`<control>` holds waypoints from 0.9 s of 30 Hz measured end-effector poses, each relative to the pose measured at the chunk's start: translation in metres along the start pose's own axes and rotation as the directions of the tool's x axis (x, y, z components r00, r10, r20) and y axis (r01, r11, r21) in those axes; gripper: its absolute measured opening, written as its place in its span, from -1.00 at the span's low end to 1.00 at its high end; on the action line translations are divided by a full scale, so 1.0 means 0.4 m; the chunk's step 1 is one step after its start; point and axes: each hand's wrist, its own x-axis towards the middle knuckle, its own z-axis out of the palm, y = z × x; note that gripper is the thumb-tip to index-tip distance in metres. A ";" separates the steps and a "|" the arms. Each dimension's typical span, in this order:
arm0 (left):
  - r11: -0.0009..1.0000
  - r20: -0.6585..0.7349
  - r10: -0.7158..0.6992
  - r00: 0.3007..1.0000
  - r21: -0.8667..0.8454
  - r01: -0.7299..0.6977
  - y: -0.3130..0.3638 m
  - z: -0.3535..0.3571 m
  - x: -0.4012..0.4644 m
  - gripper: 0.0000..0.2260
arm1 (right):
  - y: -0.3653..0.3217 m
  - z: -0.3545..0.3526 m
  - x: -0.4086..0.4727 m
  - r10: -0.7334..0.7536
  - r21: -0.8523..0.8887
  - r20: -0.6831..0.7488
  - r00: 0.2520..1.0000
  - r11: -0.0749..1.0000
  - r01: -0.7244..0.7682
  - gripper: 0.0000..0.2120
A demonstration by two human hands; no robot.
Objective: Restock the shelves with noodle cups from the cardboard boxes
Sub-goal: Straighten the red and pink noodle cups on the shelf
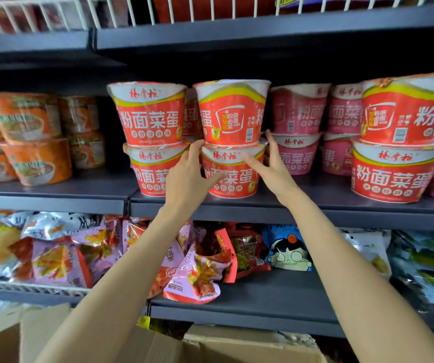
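Two red noodle cups stand stacked at the middle of the dark shelf (pixel 236 214). The upper cup (pixel 232 113) sits on the lower cup (pixel 232 179). My left hand (pixel 188 179) is at the stack's left, its straight fingertips touching the upper cup's base and its thumb stretched across the lower cup. On the right side my right hand (pixel 272 163) mirrors it, fingers up beside the upper cup's base, thumb lying over the lower cup's rim. Open cardboard boxes (pixel 53 339) fill the bottom of the view; what they contain is hidden.
Another red stack (pixel 150 137) stands just left, orange cups (pixel 30 140) farther left, pink cups (pixel 299 127) and a larger red stack (pixel 399 155) to the right. Snack bags (pixel 79 255) crowd the shelf below. A white wire rail (pixel 132 11) fronts the shelf above.
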 end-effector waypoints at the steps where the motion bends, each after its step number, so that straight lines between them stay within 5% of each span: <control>1: 1.000 -0.009 0.008 1.000 0.021 -0.007 -0.002 0.000 0.000 -0.32 | -0.001 -0.001 -0.002 -0.024 -0.082 -0.041 0.999 0.996 0.021 -0.21; 5: 0.996 -0.101 0.076 0.992 -0.045 -0.081 0.009 -0.006 0.003 -0.40 | -0.018 -0.003 -0.019 -0.260 -0.346 -0.162 0.952 0.918 0.192 -0.36; 8: 0.960 -0.159 0.058 0.986 -0.262 -0.098 0.047 -0.028 0.036 -0.49 | -0.063 -0.016 -0.001 -0.388 -0.327 -0.275 0.880 0.898 0.294 -0.55; 10: 0.938 -0.135 0.004 0.991 -0.342 -0.050 0.083 -0.035 0.064 -0.46 | -0.097 -0.019 0.030 -0.315 -0.268 -0.295 0.902 0.934 0.239 -0.57; 14: 0.955 -0.077 -0.070 0.995 -0.294 0.045 0.140 -0.023 0.087 -0.36 | -0.127 -0.006 0.068 -0.030 0.018 -0.111 0.993 0.999 0.033 -0.44; 17: 0.937 -0.068 -0.059 0.996 -0.347 0.032 0.121 -0.024 0.093 -0.31 | -0.130 0.009 0.027 -0.094 0.010 -0.099 0.991 0.995 0.096 -0.45; 21: 0.798 0.181 -0.023 0.983 -0.590 0.127 0.055 -0.030 0.121 -0.24 | -0.105 0.006 -0.049 -0.318 -0.301 -0.138 0.938 0.916 0.266 -0.41; 24: 0.862 0.088 -0.115 0.989 -0.486 0.144 0.050 -0.033 0.122 -0.19 | -0.112 -0.015 -0.039 -0.287 -0.287 -0.215 0.934 0.932 0.220 -0.39; 27: 0.882 -0.040 -0.122 0.992 -0.462 0.090 0.071 -0.030 0.105 -0.34 | -0.138 -0.035 0.001 -0.210 -0.229 -0.244 0.947 0.961 0.154 -0.31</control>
